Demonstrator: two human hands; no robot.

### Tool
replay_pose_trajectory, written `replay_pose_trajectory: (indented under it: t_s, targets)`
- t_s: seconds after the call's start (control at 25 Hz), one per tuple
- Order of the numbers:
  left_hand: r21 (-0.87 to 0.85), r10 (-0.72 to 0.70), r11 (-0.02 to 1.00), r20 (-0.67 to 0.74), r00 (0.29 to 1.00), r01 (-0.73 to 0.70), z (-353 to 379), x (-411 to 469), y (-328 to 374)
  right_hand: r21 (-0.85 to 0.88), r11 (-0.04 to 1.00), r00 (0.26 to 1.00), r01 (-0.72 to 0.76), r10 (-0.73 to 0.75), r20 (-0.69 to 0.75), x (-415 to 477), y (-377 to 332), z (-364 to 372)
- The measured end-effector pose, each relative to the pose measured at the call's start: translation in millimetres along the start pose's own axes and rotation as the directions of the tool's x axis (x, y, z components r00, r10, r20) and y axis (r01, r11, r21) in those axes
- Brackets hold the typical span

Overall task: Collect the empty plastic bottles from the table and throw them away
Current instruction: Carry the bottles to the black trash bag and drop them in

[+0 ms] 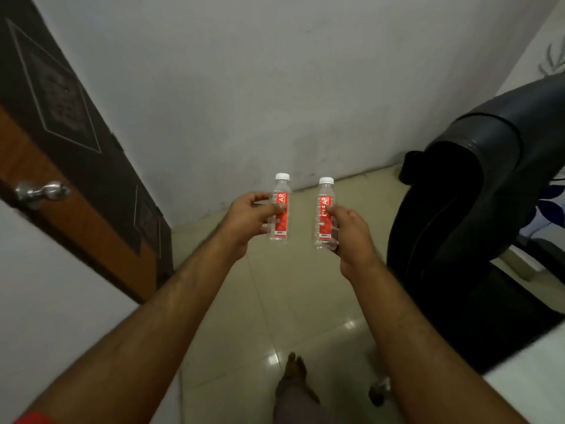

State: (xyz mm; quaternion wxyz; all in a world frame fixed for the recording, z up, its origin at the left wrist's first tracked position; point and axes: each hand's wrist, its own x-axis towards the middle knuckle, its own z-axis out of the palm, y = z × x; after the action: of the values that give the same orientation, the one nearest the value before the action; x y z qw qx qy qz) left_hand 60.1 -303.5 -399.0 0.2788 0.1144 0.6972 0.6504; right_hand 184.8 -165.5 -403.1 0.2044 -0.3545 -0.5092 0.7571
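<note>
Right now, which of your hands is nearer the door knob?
Left. The left hand, holding a bottle, is on the side of the door knob, with bare wall between them. The right hand, holding the other bottle, is farther off, beside the black chair.

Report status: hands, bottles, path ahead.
Left hand grip on left bottle, right hand on right bottle. Both upright, capped. No bin in view. Door left, black chair right.
</note>
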Motion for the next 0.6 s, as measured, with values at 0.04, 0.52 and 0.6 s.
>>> replay_pose_trajectory:
  t_s: [0.04, 0.52, 0.6]
  targets:
    - [0.008, -0.010, 1.000, 0.003, 1.000, 0.010, 7.6, 33.9, 7.4, 0.002, 1.000, 1.000, 0.000, 0.000, 0.003, 35.8, -8.0, 5.1]
    - [0.052, -0.064, 0.997, 0.165, 0.984, 0.056, 70.8, 416.0, 89.6, 0.057, 0.998, 0.983, 0.019, -0.008, -0.183, 397.7, -86.9, 66.0]
    - [0.046, -0.071, 0.997, 0.205, 0.976, 0.062, 83.8, 494.3, 99.7, 0.086, 0.996, 0.973, 0.027, -0.007, -0.231, 463.2, -101.0, 73.3]
